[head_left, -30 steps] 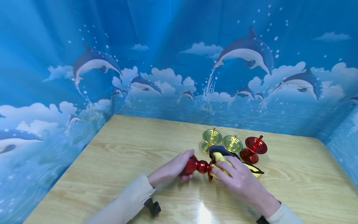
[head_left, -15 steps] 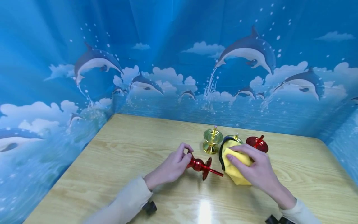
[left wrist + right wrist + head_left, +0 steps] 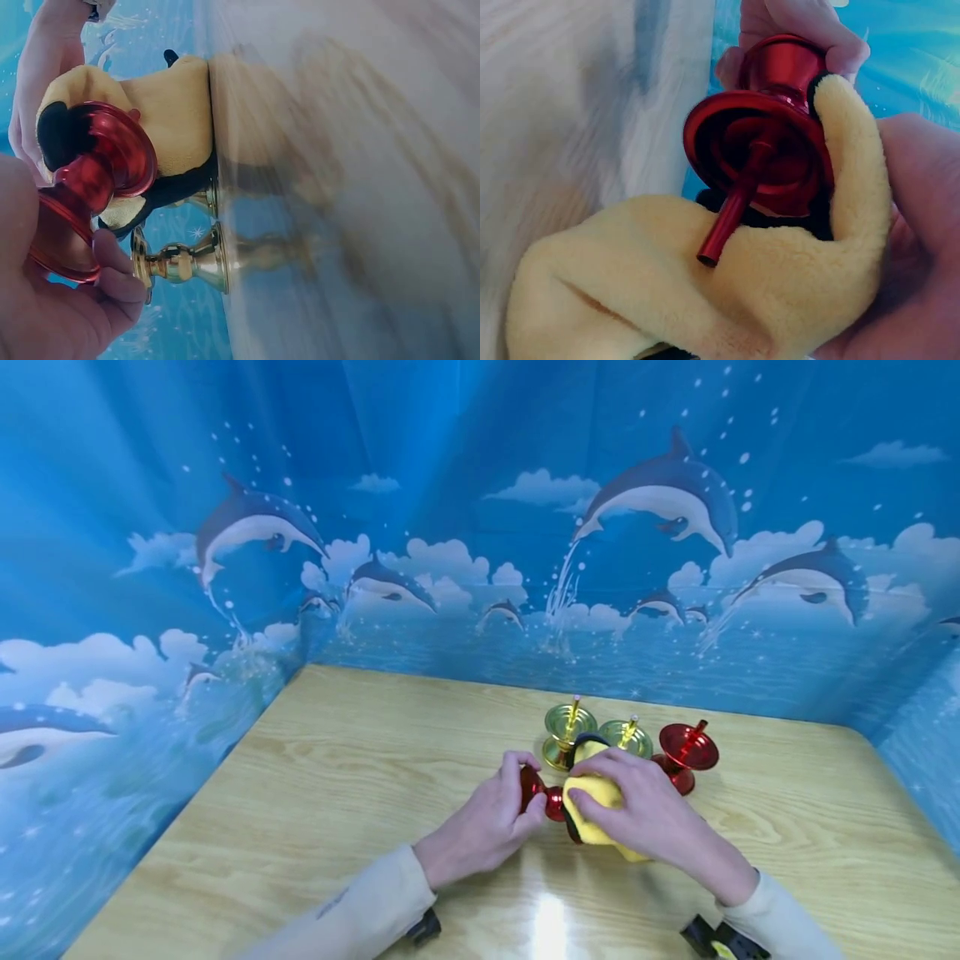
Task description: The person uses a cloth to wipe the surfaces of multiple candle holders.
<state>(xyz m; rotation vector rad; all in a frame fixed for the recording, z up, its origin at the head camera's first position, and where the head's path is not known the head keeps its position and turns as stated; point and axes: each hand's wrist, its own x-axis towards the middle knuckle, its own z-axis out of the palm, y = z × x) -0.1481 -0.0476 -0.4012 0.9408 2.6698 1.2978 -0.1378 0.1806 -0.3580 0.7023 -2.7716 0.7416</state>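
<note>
My left hand (image 3: 487,818) grips a shiny red candle holder (image 3: 554,803) by its flared base, holding it on its side above the table. In the right wrist view the holder's dish and thin red stem (image 3: 735,199) point toward that camera. My right hand (image 3: 637,802) holds a yellow cloth (image 3: 596,793) with dark edging, its fingers bent over the fabric. The cloth wraps part of the dish's rim, and in the head view it hides the dish and stem. Folds of cloth hang below the right hand (image 3: 922,247).
Two gold candle holders (image 3: 570,724) and another red candle holder (image 3: 686,747) stand upright just behind the hands. The wooden table (image 3: 360,735) meets a blue dolphin-print curtain (image 3: 450,527) along its back and left edges.
The right hand first drew the cloth away to the right, baring the stem, then brought it back left onto the dish. The left hand shifted its grip on the base and moved slightly right.
</note>
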